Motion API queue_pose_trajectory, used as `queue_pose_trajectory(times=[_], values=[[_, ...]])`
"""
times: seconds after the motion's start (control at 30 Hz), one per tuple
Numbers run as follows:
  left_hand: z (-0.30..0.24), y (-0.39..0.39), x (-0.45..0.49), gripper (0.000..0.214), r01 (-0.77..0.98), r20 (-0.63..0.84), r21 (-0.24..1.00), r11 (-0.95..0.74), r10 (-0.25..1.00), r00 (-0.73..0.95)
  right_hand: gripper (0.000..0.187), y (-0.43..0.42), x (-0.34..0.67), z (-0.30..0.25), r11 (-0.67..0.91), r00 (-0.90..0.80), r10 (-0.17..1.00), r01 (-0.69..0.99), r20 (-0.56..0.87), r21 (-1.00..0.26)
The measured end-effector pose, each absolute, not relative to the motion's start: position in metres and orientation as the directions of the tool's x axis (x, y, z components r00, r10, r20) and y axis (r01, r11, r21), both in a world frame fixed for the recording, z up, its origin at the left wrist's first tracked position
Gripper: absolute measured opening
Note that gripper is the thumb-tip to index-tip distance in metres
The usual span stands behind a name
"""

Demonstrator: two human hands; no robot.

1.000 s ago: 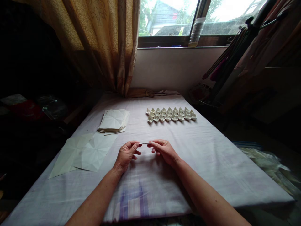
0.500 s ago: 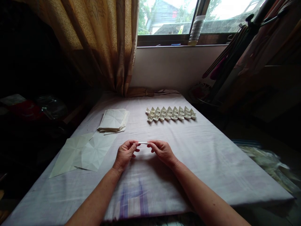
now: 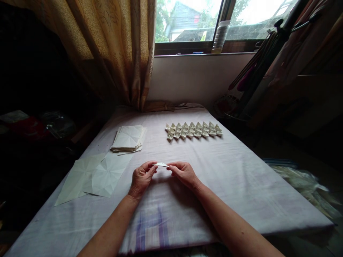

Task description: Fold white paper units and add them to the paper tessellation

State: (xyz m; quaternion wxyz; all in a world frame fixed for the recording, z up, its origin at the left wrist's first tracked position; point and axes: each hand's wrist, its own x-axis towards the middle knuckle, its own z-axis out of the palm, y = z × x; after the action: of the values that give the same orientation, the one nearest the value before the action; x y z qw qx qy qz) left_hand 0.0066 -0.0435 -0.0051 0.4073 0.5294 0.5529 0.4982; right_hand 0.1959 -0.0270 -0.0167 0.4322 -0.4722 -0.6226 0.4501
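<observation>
Left hand [image 3: 142, 176]: pinching the folded paper piece [image 3: 162, 164] at its left end
Right hand [image 3: 184, 172]: pinching its right end
Position: between them, above the surface [image 3: 219, 200]
Handling: likely light, easily crushed; grip gently by the ends

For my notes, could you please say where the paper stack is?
In the head view, the paper stack lies left on the table, beyond the left hand, just behind the loose sheets.
</observation>
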Motion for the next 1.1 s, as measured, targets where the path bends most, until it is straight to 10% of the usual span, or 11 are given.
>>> queue_pose_trajectory(times=[0.63, 1.1], values=[[-0.016, -0.039, 0.003, 0.035, 0.484, 0.169, 0.872, -0.07, 0.972, -0.164, 0.024, -0.027, 0.187, -0.028, 0.566, -0.133, 0.794, 0.519, 0.593, -0.641], [-0.014, -0.04, 0.005, 0.025, 0.629, 0.271, 0.769, -0.112, 0.948, -0.163, 0.027, -0.026, 0.182, -0.033, 0.579, -0.134, 0.762, 0.581, 0.634, -0.572]])
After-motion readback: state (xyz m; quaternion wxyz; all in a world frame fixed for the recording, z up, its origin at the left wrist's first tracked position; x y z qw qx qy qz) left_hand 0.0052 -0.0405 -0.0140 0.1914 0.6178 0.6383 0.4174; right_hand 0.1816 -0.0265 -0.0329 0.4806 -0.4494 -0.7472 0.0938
